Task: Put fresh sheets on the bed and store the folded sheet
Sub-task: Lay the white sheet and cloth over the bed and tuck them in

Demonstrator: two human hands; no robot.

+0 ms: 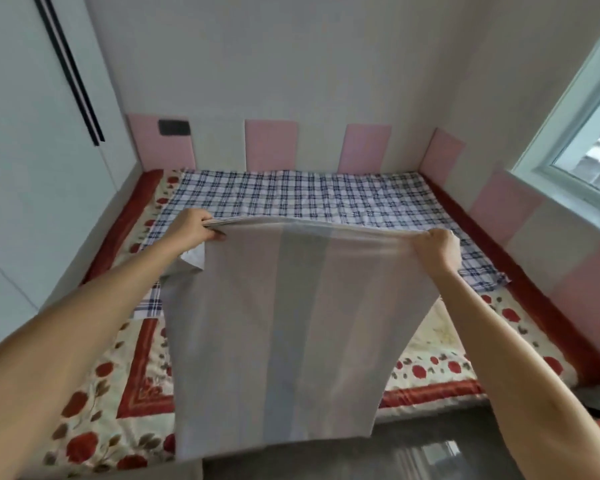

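Holding pale pink-and-grey striped fabric sheet (284, 323) over red-floral quilted bed (94, 393) | left hand (194, 226), right hand (437, 245) well apart, each gripping its top edge | blue-checked cloth sheet (291, 195) lies partly spread | judged: laying unfinished, storing pending

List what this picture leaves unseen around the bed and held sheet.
Head view: middle of the bed, hidden behind the striped sheet held up by left hand and right hand.
Head view: dark wall plate, too blurred to identify.
Head view: wardrobe, cut by the left edge.

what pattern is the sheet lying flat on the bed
Flat sheet is navy-and-white plaid, seen in the head view.
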